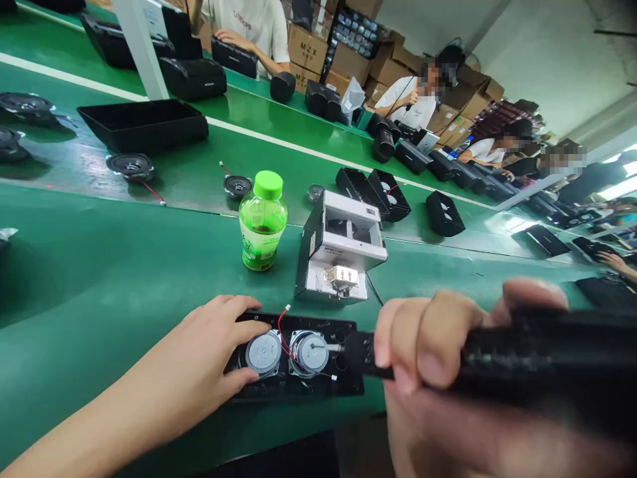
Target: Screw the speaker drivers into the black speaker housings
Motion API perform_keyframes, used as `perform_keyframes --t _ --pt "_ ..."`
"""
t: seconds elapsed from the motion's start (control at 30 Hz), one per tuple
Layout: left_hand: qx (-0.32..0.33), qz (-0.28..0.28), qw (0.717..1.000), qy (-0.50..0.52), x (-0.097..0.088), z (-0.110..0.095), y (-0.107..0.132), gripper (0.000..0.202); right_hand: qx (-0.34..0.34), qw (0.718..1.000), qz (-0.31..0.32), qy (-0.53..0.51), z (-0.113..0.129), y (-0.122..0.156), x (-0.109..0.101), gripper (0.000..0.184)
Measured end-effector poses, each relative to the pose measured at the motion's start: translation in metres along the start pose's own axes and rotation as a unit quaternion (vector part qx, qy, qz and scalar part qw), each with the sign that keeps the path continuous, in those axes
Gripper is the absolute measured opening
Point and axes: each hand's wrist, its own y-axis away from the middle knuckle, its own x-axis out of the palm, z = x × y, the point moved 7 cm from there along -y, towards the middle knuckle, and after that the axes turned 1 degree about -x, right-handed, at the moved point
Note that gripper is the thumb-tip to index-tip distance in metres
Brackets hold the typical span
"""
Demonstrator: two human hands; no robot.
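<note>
A black speaker panel (343,388) lies on the green bench top, with two round speaker drivers (263,353) set in it, magnets up. Thin red wires with white plugs (288,308) rise between the drivers. My left hand (213,358) grips the panel's left end, fingers along the far edge and beside the left driver, thumb on the near side. In my right hand (438,345) is a black electric screwdriver (527,352), held level with its bit pointing left over the right driver. Whether the bit touches a screw cannot be made out.
Behind the panel stand a white-and-black screw feeder (343,245) and a green-capped bottle (263,226). Loose speaker drivers (130,166) and an open black speaker box (144,126) sit on the conveyor (279,153). Across it, people (253,33) work among black speaker boxes.
</note>
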Motion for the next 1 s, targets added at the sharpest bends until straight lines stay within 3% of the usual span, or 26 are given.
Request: perform_keyframes --t 0.07,0.2,0.3,0.4,0.8,1.0 --pt "-0.008 0.008 1.0 -0.005 -0.003 -0.004 -0.001 0.063 0.042 0.998 0.054 0.004 0.0 0.021 0.013 0.033" --pt "-0.002 0.03 0.999 -0.022 -0.006 -0.014 -0.003 0.057 0.073 0.99 0.118 0.015 -0.02 0.045 0.033 0.034" --pt "0.001 0.034 0.999 -0.035 -0.007 -0.018 -0.004 0.054 0.062 0.993 0.103 0.02 -0.031 0.049 0.032 0.033" --pt "0.005 0.034 0.999 -0.038 -0.008 -0.019 -0.004 0.055 0.092 0.991 0.092 0.008 -0.038 0.049 0.027 0.027" --pt "0.004 0.053 0.998 -0.035 -0.009 -0.022 -0.003 0.044 0.118 0.989 0.088 0.006 -0.044 0.047 0.032 0.025" --pt "0.022 0.012 1.0 0.018 -0.01 -0.017 -0.002 0.037 0.108 0.991 0.072 0.029 -0.043 0.043 0.04 0.026"
